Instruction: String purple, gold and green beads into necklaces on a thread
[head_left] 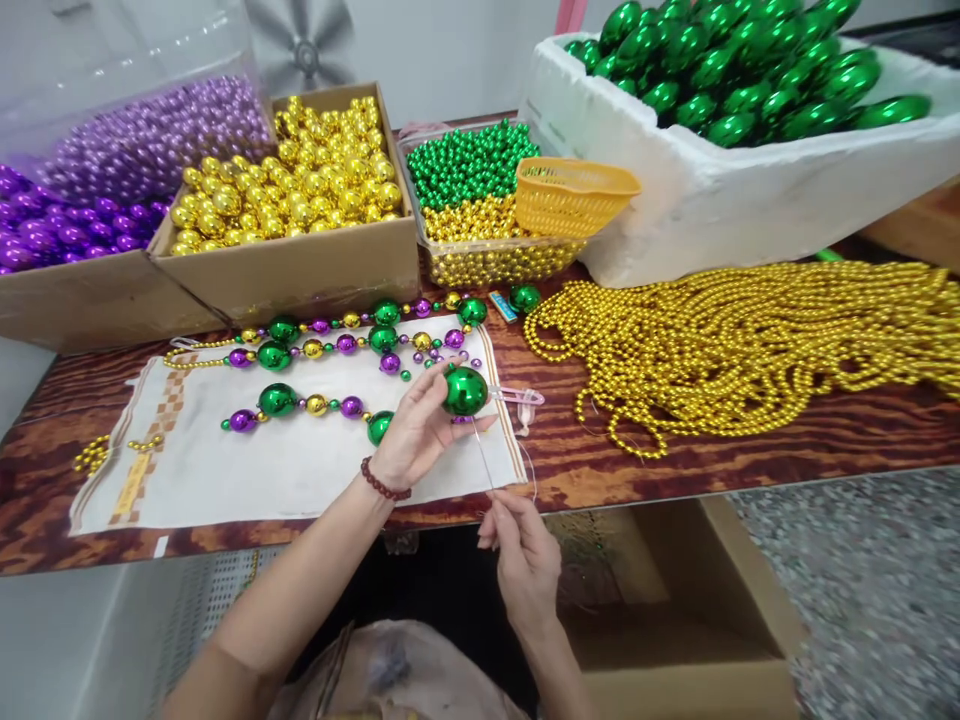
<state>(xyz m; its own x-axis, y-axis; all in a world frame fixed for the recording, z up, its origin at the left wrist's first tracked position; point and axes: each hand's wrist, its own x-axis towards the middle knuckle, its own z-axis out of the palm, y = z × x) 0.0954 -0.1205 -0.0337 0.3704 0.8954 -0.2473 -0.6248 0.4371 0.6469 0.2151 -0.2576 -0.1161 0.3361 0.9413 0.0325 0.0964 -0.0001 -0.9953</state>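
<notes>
My left hand (416,425), with a brown bead bracelet at the wrist, grips a large shiny green bead (466,391) between thumb and fingers over the cloth's right end. Below it, my right hand (519,550) pinches a thin needle (483,455) that slants up to the bead. Whether its tip is inside the bead I cannot tell. Loose thread (534,470) hangs near the right hand. On the white cloth (300,475) lie a short row of green, purple and gold beads (316,405) and a longer beaded strand (312,348). Small loose beads (431,360) lie behind my left hand.
Behind the cloth stand cardboard boxes of purple (82,235) and gold beads (300,190), a clear tub (495,262) with an orange basket (574,195), and a foam box (675,200) of green beads. Gold bead chains (720,350) spread rightward. Below is an open carton (750,580).
</notes>
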